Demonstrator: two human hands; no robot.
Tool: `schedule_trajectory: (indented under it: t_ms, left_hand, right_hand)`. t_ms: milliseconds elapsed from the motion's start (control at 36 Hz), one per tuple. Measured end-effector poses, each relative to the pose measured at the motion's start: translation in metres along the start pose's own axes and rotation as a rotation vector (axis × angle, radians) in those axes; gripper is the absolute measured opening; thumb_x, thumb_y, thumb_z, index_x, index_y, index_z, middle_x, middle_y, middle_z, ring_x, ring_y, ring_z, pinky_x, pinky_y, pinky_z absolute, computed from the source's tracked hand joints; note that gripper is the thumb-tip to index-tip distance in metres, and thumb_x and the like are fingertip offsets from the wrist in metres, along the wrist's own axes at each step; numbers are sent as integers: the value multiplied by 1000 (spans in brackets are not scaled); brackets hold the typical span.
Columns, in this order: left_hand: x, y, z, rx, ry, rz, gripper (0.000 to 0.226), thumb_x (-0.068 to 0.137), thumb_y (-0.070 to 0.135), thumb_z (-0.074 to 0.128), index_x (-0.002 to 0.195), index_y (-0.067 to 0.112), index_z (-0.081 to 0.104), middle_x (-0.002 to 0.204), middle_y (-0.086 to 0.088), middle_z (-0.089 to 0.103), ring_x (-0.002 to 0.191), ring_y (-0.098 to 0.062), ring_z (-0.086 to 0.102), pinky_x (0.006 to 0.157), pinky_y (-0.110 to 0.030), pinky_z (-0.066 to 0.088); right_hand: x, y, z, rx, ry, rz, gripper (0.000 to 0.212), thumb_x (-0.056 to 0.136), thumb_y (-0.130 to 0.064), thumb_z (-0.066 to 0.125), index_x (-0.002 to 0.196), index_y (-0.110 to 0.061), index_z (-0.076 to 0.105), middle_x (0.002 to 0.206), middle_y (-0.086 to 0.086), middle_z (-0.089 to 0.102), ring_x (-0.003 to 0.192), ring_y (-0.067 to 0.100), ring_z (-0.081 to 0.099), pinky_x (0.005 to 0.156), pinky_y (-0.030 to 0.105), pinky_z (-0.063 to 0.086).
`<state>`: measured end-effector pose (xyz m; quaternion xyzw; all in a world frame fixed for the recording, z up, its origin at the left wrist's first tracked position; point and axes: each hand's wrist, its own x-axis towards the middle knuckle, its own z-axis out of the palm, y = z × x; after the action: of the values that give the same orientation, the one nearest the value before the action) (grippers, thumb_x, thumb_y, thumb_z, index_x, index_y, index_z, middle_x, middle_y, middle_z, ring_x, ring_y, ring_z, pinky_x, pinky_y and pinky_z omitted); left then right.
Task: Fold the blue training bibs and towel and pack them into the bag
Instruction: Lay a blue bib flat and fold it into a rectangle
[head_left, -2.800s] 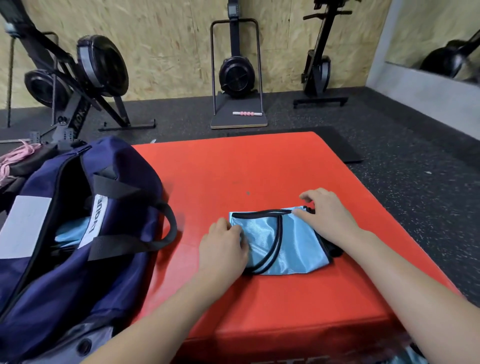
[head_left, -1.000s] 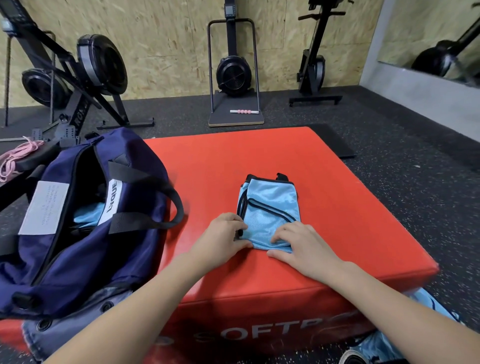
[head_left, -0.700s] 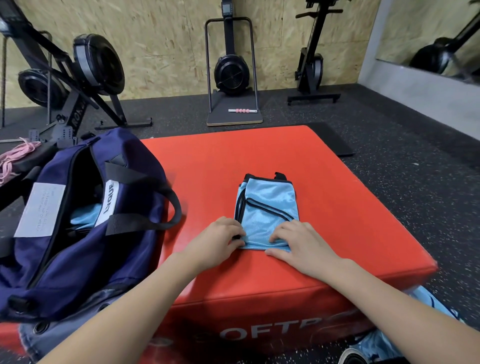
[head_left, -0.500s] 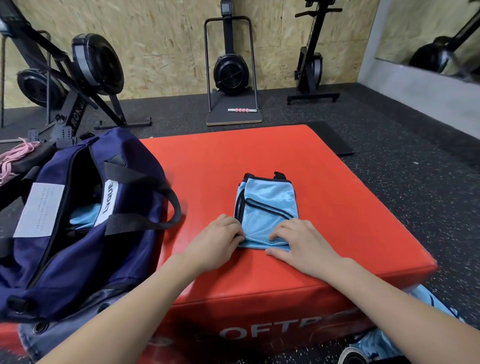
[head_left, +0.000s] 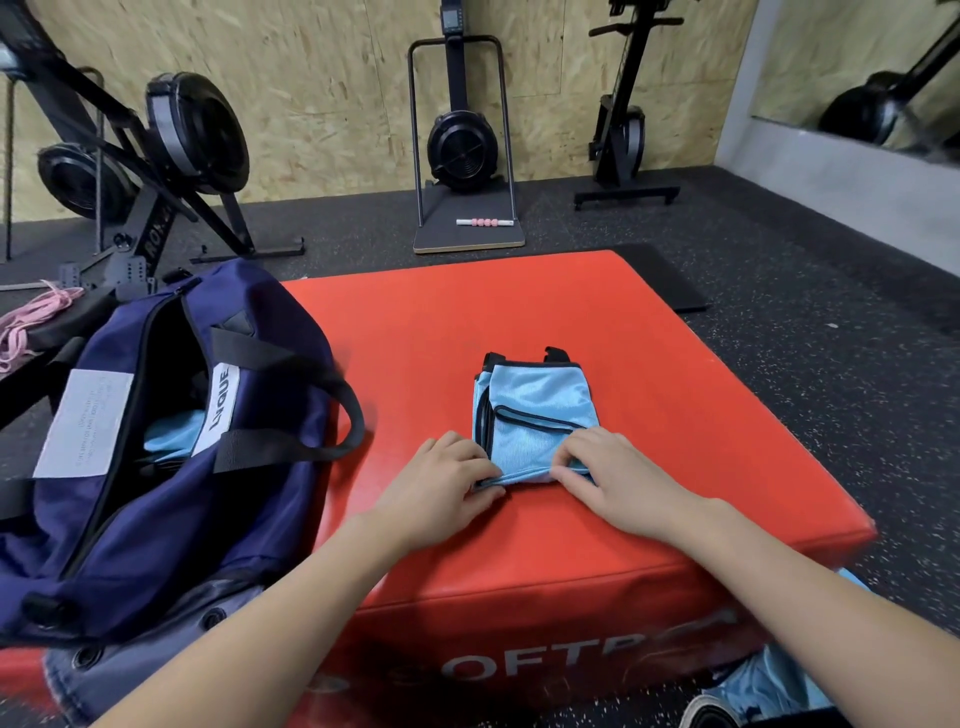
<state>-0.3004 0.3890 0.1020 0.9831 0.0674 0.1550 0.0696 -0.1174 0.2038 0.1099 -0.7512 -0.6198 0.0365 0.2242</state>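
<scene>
— What does the head camera show?
— I see a folded blue bib (head_left: 535, 415) lying on a red pad (head_left: 675, 415). My left hand (head_left: 441, 488) pinches its near left corner, fingers curled onto the fabric. My right hand (head_left: 608, 473) pinches the near right edge, thumb and fingers closed on the cloth.
— And the bag?
— The navy bag (head_left: 156, 457) sits to the left, on the pad's left edge, unzipped, with blue cloth (head_left: 171, 436) inside. More blue fabric (head_left: 769, 680) lies on the floor, lower right.
</scene>
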Motion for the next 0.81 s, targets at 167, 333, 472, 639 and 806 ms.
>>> schedule_trajectory:
  t_ms: [167, 333, 472, 639, 806]
  left_hand:
    - [3, 7, -2, -183, 4, -56, 18, 90, 40, 49, 96, 26, 58, 113, 10, 64, 122, -13, 52, 95, -33, 44]
    - [4, 19, -10, -370, 62, -161, 18, 95, 37, 50, 93, 19, 53, 79, 2, 62, 74, -17, 54, 72, -39, 42]
    - [3, 30, -18, -542, 136, -297, 15, 96, 34, 61, 86, 26, 52, 56, 7, 49, 52, -8, 41, 56, -28, 36]
    - [4, 31, -21, -730, 190, -423, 15, 86, 38, 66, 79, 27, 60, 59, 9, 57, 54, -7, 45, 55, -29, 37]
    - [12, 19, -18, -582, 265, -538, 16, 91, 36, 67, 80, 24, 65, 54, 17, 56, 50, 0, 45, 51, -18, 31]
  right_hand:
    - [-11, -2, -2, 74, -38, 43, 15, 96, -40, 59, 97, -31, 48, 127, -12, 47, 125, 5, 39, 108, 27, 33]
    - [-18, 0, -13, 85, 32, 133, 16, 80, -30, 58, 86, -32, 43, 100, -10, 64, 94, 13, 60, 85, 39, 48]
    - [-13, -3, -26, 366, 106, 291, 17, 76, -12, 65, 80, -25, 55, 64, -11, 59, 55, 4, 46, 61, 26, 40]
    - [0, 4, -28, 544, 88, 392, 10, 80, -14, 68, 83, -23, 65, 57, -11, 57, 57, 5, 44, 62, 29, 36]
    - [23, 6, -19, 544, 266, 444, 8, 82, -24, 77, 84, -26, 69, 80, -10, 73, 72, -4, 62, 67, 14, 44]
